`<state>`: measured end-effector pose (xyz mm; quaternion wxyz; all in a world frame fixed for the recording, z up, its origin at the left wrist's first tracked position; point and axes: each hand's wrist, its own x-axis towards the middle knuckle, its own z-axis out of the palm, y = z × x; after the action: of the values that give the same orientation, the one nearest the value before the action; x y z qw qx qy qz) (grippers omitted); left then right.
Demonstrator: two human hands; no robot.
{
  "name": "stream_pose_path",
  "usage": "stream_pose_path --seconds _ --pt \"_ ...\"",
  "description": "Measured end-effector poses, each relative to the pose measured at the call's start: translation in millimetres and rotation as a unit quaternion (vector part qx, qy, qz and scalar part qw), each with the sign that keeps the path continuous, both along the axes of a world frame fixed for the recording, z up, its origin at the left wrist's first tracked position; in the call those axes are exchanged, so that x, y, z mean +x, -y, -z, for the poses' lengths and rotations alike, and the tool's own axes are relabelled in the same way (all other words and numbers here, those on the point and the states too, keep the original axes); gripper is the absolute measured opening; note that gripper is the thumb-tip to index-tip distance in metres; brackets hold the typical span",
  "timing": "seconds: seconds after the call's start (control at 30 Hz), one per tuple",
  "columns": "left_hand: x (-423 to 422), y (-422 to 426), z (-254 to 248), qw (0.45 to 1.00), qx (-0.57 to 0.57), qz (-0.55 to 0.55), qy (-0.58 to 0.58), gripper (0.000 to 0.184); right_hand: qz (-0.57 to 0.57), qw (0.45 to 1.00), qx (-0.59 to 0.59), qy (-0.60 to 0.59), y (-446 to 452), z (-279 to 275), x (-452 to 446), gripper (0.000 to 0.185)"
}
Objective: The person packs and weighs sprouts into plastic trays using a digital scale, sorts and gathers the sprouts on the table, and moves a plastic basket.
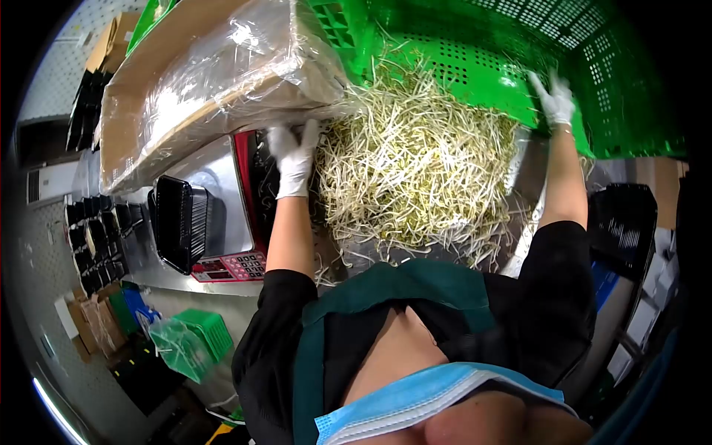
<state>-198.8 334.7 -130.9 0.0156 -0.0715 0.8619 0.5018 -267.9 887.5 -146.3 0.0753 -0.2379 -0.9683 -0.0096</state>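
Observation:
A large heap of bean sprouts point(426, 159) lies in front of me, spilling from the tipped green crate point(475, 93). My left hand point(293, 157), in a white glove, is at the left side of the heap, by the lower edge of a plastic-lined cardboard box point(215, 89). Its thumb stands apart from the fingers, which are slightly blurred, and I see nothing held. My right hand point(555, 102), also gloved, is spread against or just in front of the crate's perforated side; whether it touches cannot be made out. Nothing shows in it.
On the left, a black plastic tray point(180, 225) rests on a scale with a metal plate point(222, 189) and a red keypad point(245, 265). Stacked black trays point(95, 241) stand farther left. A smaller green crate point(204, 334) sits lower down. Black items point(623, 222) lie at right.

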Motion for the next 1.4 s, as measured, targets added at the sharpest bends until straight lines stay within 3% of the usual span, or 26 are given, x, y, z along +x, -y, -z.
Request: stream_pose_path --seconds 0.03,0.07,0.1,0.13,0.17,0.37,0.4,0.43,0.47,0.53,0.57,0.63,0.67,0.7,0.77,0.83,0.87,0.9,0.97,1.1,1.13,1.17,1.23,1.3,1.37,1.4 --pt "-1 -12 21 0.96 -0.213 -0.019 -0.18 0.077 -0.111 0.984 -0.122 -0.063 22 8 -16 0.099" --pt "10 -45 -9 0.992 0.094 0.026 -0.082 0.081 -0.19 0.96 -0.193 -0.071 61 -5 -29 0.098" --pt "12 -57 -12 0.991 0.083 0.101 -0.036 0.083 -0.208 0.956 -0.202 -0.045 103 -10 -39 0.095" --pt "21 -73 -7 0.996 0.06 0.053 -0.041 0.081 -0.246 0.918 -0.31 0.013 141 -23 -44 0.088" --pt "22 -83 -18 0.995 -0.053 0.069 -0.058 0.075 -0.36 0.871 -0.33 -0.053 173 -13 -55 0.082" --pt "20 -95 -28 0.941 -0.194 0.08 -0.266 0.05 -0.534 0.764 -0.339 0.127 266 -42 -7 0.069" --pt "21 -98 -28 0.941 -0.149 0.08 -0.292 0.041 -0.536 0.771 -0.319 0.129 267 -44 10 0.065" --pt "27 -97 -24 0.943 -0.145 0.079 -0.291 0.041 -0.559 0.773 -0.298 -0.028 267 -27 31 0.057" --pt "34 -94 -16 0.958 -0.091 0.09 -0.257 0.029 -0.55 0.761 -0.345 0.019 263 -53 55 0.043" --pt "44 -88 -24 0.943 -0.053 0.189 -0.27 0.008 -0.613 0.723 -0.305 -0.095 263 -60 93 0.026" --pt "65 -84 -37 0.936 -0.093 0.213 -0.265 0.012 -0.588 0.712 -0.385 0.005 256 -70 120 0.027" --pt "100 -77 -36 0.944 -0.034 0.199 -0.263 0.022 -0.613 0.7 -0.363 0.048 251 -83 149 0.033" --pt "106 -71 -37 0.974 0.131 0.168 -0.07 0.033 -0.602 0.701 -0.381 0.036 252 -91 143 0.038" --pt "108 -58 -38 0.943 -0.089 0.194 -0.253 0.041 -0.586 0.703 -0.403 0.028 254 -102 135 0.042" --pt "82 -57 -43 0.956 -0.124 0.15 -0.22 0.067 -0.54 0.747 -0.386 0.032 264 -106 89 0.062" --pt "46 -65 -44 0.978 -0.107 0.153 -0.093 0.07 -0.475 0.795 -0.372 0.053 279 -76 37 0.089" --pt "36 -74 -13 0.978 -0.166 0.081 -0.099 0.084 -0.42 0.869 -0.239 0.101 291 -72 31 0.101" --pt "35 -83 -17 0.987 -0.106 0.093 -0.071 0.086 -0.44 0.859 -0.236 0.111 300 -54 24 0.106" --pt "38 -83 -17 0.99 -0.066 0.115 -0.05 0.078 -0.403 0.831 -0.326 0.204 306 -75 42 0.101" --pt "81 -56 -24 0.964 -0.015 0.215 -0.156 0.069 -0.463 0.805 -0.353 0.113 277 -96 118 0.067" --pt "97 -52 -29 0.959 -0.002 0.219 -0.18 0.067 -0.555 0.754 -0.349 0.038 260 -83 127 0.058" --pt "104 -47 -31 0.954 0.012 0.221 -0.204 0.064 -0.527 0.771 -0.348 0.081 258 -113 142 0.056" --pt "92 -37 -34 0.953 -0.003 0.226 -0.201 0.068 -0.561 0.697 -0.439 0.089 232 -114 139 0.056" --pt "69 -36 -37 0.968 -0.064 0.213 -0.115 0.087 -0.32 0.658 -0.666 0.143 216 -130 139 0.06" --pt "43 -53 -38 0.978 0.088 0.176 0.067 0.103 -0.269 0.702 -0.651 0.104 184 -95 109 0.065" --pt "32 -64 -45 0.978 0.089 0.177 0.065 0.103 -0.243 0.738 -0.621 0.098 177 -76 98 0.069"
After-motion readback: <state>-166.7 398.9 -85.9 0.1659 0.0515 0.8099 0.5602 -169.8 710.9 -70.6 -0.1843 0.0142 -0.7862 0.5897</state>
